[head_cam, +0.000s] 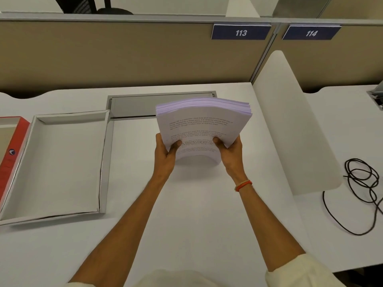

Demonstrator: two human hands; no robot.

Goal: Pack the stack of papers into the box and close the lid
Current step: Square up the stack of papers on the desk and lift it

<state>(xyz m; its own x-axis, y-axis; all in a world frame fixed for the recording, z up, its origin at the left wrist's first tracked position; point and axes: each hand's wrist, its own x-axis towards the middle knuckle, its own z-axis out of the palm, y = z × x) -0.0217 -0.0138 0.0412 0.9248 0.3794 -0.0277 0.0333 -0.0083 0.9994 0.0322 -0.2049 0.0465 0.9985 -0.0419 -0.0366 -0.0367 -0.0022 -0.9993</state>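
A thick stack of printed white papers [202, 121] is raised on its near edge above the white desk, its far end fanned and tilted away from me. My left hand [165, 155] grips the stack's lower left side, thumb on the top sheet. My right hand [230, 153] grips its lower right side the same way. An open white box [62, 164] lies flat at the left of the desk, nothing inside it. The red lid [10, 154] lies beside the box at the far left edge, partly cut off.
A grey cable hatch [132, 105] is set into the desk behind the papers. A white divider panel [290, 125] stands to the right. A coiled black cable [360, 183] lies on the neighbouring desk. Beige partition walls with signs 113 and 114 close the back.
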